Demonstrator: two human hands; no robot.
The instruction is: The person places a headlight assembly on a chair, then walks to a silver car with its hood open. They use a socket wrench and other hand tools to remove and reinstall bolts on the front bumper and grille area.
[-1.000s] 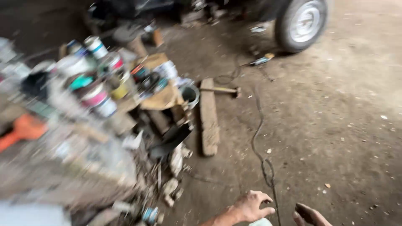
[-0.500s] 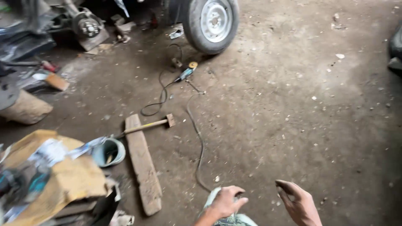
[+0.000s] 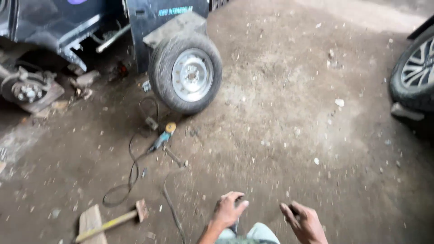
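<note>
Two bare hands are being held low at the bottom edge of the head view, above a dirty concrete floor (image 3: 280, 117). The left hand (image 3: 228, 210) is being kept loosely curled, its fingers (image 3: 235, 197) bent inward and close together; a dark object seems to be showing just beneath it, but whether anything is being gripped cannot be told. The right hand (image 3: 305, 221) is being held with its fingers (image 3: 285, 210) slightly spread and curved, nothing being visibly grasped in it. A pale light-coloured piece of cloth or clothing (image 3: 257, 232) is being seen between and below the two hands; it is too blurred to be told apart further.

Well apart from the hands, to the upper left, a tyre on a silver steel wheel (image 3: 186, 74) is being propped upright against a dark vehicle body (image 3: 58, 22). Just below that wheel, an angle grinder (image 3: 162, 138) is lying on the floor, its black cable (image 3: 131, 176) being trailed in loops toward the lower left. Near the bottom left, a hammer with a yellowish handle (image 3: 113, 220) is being rested across a wooden plank (image 3: 90, 221). An exposed brake hub (image 3: 25, 90) is being seen at the far left, and part of another car's wheel (image 3: 416, 72) at the right edge.
</note>
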